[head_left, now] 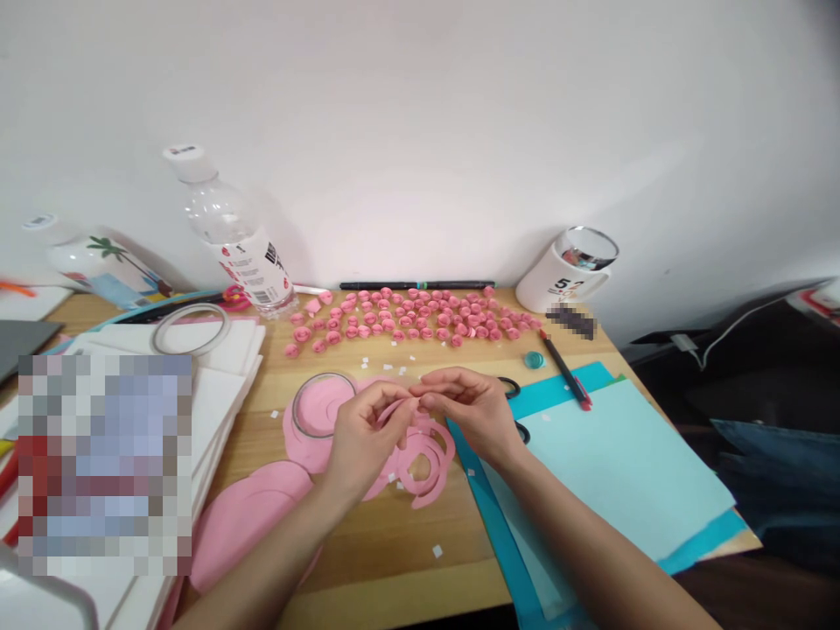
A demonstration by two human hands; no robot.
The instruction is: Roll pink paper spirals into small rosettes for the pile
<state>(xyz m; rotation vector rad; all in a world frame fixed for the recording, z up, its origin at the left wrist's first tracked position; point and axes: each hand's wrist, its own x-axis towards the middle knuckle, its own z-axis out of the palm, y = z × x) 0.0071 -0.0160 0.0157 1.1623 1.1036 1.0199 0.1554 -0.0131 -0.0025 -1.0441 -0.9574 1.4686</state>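
My left hand (371,424) and my right hand (469,407) meet fingertip to fingertip above the middle of the table, both pinched closed. Between them is the end of a pink paper strip, mostly hidden by the fingers. Below hangs or lies the rest of it, a loose pink paper spiral (426,464); I cannot tell whether it touches the table. Left of my left hand, a roll of clear tape (297,411) rests on pink paper discs (262,507). Behind the hands spread many small rolled pink paper roses (399,335).
Scissors (510,388) poke out beside my right wrist, near light blue sheets (610,481). A pen (565,372), a small teal tape roll (534,360) and a white mug (557,276) stand or lie right. A plastic bottle (240,254) and stacked white sheets (229,385) are left.
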